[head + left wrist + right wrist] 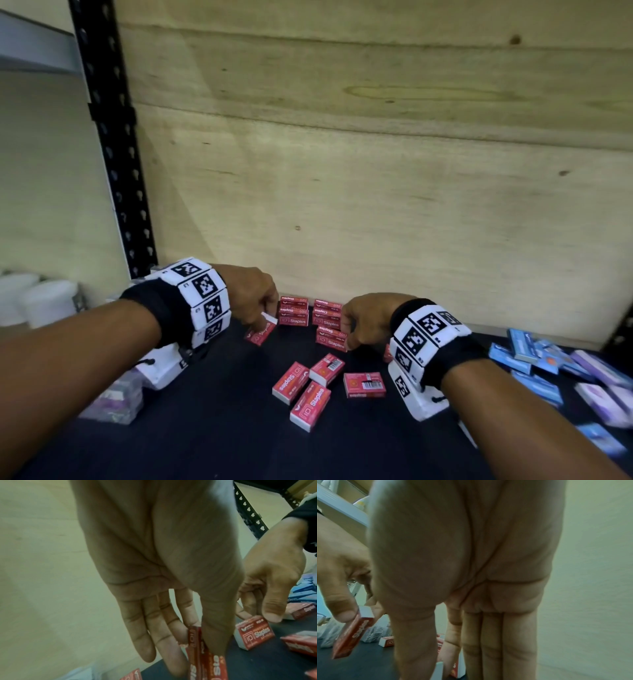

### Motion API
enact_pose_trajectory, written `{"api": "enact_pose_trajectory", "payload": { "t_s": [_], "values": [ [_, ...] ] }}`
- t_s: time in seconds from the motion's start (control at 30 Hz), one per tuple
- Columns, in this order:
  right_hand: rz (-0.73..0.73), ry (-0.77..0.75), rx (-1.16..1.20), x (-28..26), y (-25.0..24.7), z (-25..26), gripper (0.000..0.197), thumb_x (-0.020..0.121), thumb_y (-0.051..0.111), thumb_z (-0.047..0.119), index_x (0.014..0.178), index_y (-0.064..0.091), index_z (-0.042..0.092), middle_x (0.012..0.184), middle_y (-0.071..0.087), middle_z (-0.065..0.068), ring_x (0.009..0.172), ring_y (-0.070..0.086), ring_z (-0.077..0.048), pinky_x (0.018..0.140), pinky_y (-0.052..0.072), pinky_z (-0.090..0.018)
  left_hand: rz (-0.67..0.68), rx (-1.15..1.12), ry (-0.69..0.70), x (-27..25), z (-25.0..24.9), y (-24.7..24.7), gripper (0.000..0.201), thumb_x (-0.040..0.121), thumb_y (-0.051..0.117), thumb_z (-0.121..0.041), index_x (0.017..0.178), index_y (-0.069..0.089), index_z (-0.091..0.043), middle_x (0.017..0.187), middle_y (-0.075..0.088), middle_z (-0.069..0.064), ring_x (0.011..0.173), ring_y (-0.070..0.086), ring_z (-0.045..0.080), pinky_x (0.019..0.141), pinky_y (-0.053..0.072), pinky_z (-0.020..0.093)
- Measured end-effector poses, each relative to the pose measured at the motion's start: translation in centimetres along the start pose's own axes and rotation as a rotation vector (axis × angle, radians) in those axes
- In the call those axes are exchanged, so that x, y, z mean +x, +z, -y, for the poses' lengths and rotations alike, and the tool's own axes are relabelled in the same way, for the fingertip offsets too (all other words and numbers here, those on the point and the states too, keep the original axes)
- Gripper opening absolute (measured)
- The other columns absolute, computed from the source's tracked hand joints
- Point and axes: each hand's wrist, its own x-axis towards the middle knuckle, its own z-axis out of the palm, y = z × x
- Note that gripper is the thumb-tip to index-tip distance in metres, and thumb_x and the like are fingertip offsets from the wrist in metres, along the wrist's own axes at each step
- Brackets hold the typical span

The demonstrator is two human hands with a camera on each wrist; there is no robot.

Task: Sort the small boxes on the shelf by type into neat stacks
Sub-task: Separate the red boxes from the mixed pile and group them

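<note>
Two hands, each pinching a red staples box, at the stacks by the back wall.

The left hand (251, 298) pinches a tilted red staples box (262, 330) between thumb and fingers beside the left stack (294, 311); the right hand (364, 318) grips another red box (331, 338) on the shelf before the right stack (327, 313). Four loose red boxes (310, 409) lie scattered nearer on the dark matte shelf (222, 428), open surface around them. Glossy blue boxes (520, 346) crowd the right edge; rough plywood (376, 154) closes the back.
</note>
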Motion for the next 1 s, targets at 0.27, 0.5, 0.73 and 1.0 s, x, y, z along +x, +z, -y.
{"api": "enact_pose_trajectory", "payload": {
  "t_s": [0.27, 0.5, 0.73, 1.0],
  "values": [
    [-0.008, 0.004, 0.002, 0.0, 0.0, 0.0, 0.03, 0.092, 0.067, 0.026, 0.119, 0.063, 0.015, 0.119, 0.066, -0.003, 0.093, 0.055, -0.016, 0.083, 0.045, -0.029, -0.015, 0.002, 0.035, 1.2, -1.6, 1.3, 0.019, 0.087, 0.069, -0.033, 0.104, 0.072, -0.026, 0.089, 0.065, -0.01, 0.082, 0.059, 0.009, 0.082, 0.052, 0.028],
    [-0.012, 0.002, 0.002, -0.2, 0.0, 0.1, 0.029, 0.093, 0.065, 0.024, 0.121, 0.062, 0.015, 0.118, 0.066, -0.002, 0.09, 0.055, -0.015, 0.078, 0.043, -0.028, 0.001, -0.001, 0.071, 1.7, -2.3, 2.0, 0.026, 0.087, 0.07, -0.037, 0.111, 0.07, -0.027, 0.09, 0.061, -0.011, 0.083, 0.057, 0.01, 0.08, 0.049, 0.026],
    [0.01, 0.022, 0.048, -0.2, -0.2, -0.2, 0.027, 0.093, 0.065, 0.024, 0.118, 0.065, 0.013, 0.099, 0.061, 0.004, 0.088, 0.055, -0.014, 0.079, 0.045, -0.028, 0.039, 0.024, 0.001, 1.1, -1.5, 2.5, 0.039, 0.083, 0.074, -0.035, 0.117, 0.059, -0.024, 0.106, 0.061, -0.007, 0.093, 0.055, 0.011, 0.082, 0.045, 0.025],
    [0.021, -0.006, 0.044, -0.5, -0.5, 0.1, 0.025, 0.097, 0.059, 0.018, 0.122, 0.062, 0.013, 0.1, 0.059, 0.004, 0.071, 0.049, -0.004, 0.062, 0.043, -0.02, 0.03, 0.118, -0.05, 0.2, -1.5, 2.5, 0.023, 0.096, 0.058, -0.03, 0.117, 0.05, -0.023, 0.093, 0.052, -0.007, 0.089, 0.053, 0.015, 0.076, 0.043, 0.028]
  ]
}}
